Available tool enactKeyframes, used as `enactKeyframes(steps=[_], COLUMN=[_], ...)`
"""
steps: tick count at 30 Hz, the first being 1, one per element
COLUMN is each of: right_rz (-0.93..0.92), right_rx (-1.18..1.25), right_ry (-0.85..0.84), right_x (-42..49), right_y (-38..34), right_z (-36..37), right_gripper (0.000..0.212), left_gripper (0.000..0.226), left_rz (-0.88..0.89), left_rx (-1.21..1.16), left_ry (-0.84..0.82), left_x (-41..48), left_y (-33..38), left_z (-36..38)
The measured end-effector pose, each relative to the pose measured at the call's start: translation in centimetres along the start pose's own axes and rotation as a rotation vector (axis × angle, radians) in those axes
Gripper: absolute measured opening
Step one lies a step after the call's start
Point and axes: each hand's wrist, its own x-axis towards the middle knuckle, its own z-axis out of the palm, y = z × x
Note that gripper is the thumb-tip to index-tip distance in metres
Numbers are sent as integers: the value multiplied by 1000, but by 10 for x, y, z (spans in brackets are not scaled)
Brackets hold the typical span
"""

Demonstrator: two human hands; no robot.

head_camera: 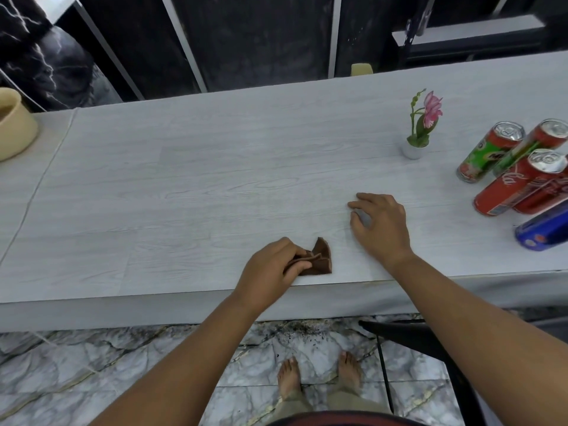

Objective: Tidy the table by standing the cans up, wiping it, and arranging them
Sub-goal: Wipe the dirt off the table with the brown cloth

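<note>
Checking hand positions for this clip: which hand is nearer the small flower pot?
Right. The right hand rests open on the table below and slightly left of the flower pot; the left hand grips the brown cloth farther away at the near edge.

The table lies bare across its left and middle; cans and a flower pot crowd the right end.

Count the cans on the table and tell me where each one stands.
5, all at the table's right end: a green can, another behind it, a red cola can, a second red one, and a blue can nearest. More may lie off-frame.
</note>
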Motion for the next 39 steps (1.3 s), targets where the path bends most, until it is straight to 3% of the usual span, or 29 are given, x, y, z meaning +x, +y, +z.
enactKeyframes(steps=[5, 11, 15, 25, 33, 36, 39], right_rz=[-5, -9, -4, -3, -12, 2, 13], right_rx=[0, -7, -5, -3, 9, 35, 103], right_ry=[7, 34, 39, 16, 31, 10, 7], right_x=[0, 0, 1, 2, 2, 2, 1], right_y=[-1, 0, 0, -1, -2, -3, -7], right_z=[-1, 2, 3, 1, 1, 1, -4], right_gripper=[23, 22, 22, 23, 21, 22, 26], left_gripper=[29, 26, 22, 30, 34, 48, 45], left_rz=[59, 18, -26, 91, -7, -69, -148], left_rx=[-24, 47, 62, 1, 138, 110, 189], left_ry=[-72, 55, 28, -76, 20, 68, 166], left_x=[-12, 38, 60, -6, 51, 45, 23], left_y=[11, -10, -24, -4, -12, -26, -60], left_z=[3, -31, -25, 3, -11, -15, -32])
